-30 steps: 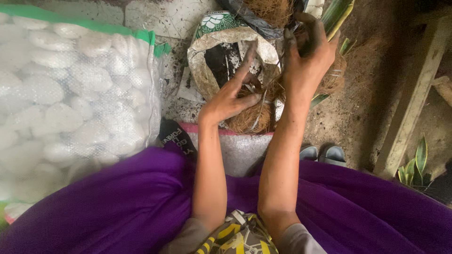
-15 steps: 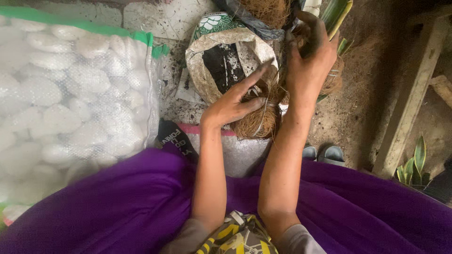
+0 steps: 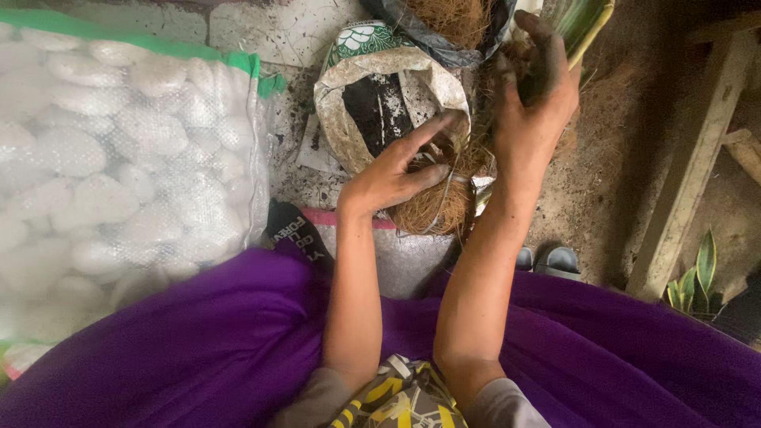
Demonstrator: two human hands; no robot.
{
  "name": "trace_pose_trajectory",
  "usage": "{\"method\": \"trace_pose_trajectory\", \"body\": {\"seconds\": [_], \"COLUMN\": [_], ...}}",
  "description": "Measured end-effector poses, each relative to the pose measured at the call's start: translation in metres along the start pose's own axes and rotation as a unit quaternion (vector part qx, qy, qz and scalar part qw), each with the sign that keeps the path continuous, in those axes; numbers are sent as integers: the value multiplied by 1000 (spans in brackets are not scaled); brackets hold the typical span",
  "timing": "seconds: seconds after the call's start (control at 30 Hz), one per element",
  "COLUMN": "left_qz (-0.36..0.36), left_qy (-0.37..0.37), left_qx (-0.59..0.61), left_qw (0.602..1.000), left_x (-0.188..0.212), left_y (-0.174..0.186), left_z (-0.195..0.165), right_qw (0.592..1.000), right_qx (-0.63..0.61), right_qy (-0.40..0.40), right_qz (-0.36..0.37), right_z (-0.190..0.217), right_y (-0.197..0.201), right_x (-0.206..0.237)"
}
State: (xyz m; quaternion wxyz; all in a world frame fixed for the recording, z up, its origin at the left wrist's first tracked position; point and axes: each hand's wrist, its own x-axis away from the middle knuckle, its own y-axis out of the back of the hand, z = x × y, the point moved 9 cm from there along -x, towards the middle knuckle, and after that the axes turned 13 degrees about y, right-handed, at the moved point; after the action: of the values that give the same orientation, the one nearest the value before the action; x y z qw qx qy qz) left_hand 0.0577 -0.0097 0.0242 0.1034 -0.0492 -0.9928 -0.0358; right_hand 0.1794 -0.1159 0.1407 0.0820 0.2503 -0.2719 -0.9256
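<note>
My left hand [image 3: 392, 174] rests with fingers spread on a clump of brown coconut fibre [image 3: 434, 208] in front of an open white sack of dark soil [image 3: 379, 103]. Its fingertips reach toward the sack's rim. My right hand [image 3: 535, 103] is raised higher and curls around the base of a green leafy plant [image 3: 583, 20], with fibre and roots under the palm. Both hands are dirty with soil. A dark bag of more brown fibre [image 3: 456, 20] sits behind the soil sack.
A large mesh sack of white stones [image 3: 119, 158] with a green band fills the left. My purple skirt [image 3: 198, 349] covers the bottom. A wooden post [image 3: 690, 174] leans at right, with a small striped plant [image 3: 697, 277] and dark sandals [image 3: 555, 257] on the dirt.
My left hand has slid a little right and down onto the fibre clump. My right hand keeps its hold on the plant, almost unmoved.
</note>
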Motion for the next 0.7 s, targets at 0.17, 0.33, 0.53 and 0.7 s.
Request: {"method": "trace_pose_trajectory", "body": {"seconds": [0.17,0.33,0.53,0.7], "left_qz": [-4,33,36,10], "left_qy": [-87,-19,-9,8], "left_qx": [16,11,12,53], "left_qw": [996,999,999,998], "left_x": [9,5,-3,-4], "left_y": [-2,-9,-9,-3], "left_z": [-30,-22,-6,14], "right_qw": [991,979,985,900], "right_qx": [81,89,9,-431], "right_qy": [104,179,171,-52], "right_qz": [-15,-37,-22,-34], "right_z": [12,24,31,-1], "right_y": [6,11,14,10], "right_x": [-4,-4,0,4]}}
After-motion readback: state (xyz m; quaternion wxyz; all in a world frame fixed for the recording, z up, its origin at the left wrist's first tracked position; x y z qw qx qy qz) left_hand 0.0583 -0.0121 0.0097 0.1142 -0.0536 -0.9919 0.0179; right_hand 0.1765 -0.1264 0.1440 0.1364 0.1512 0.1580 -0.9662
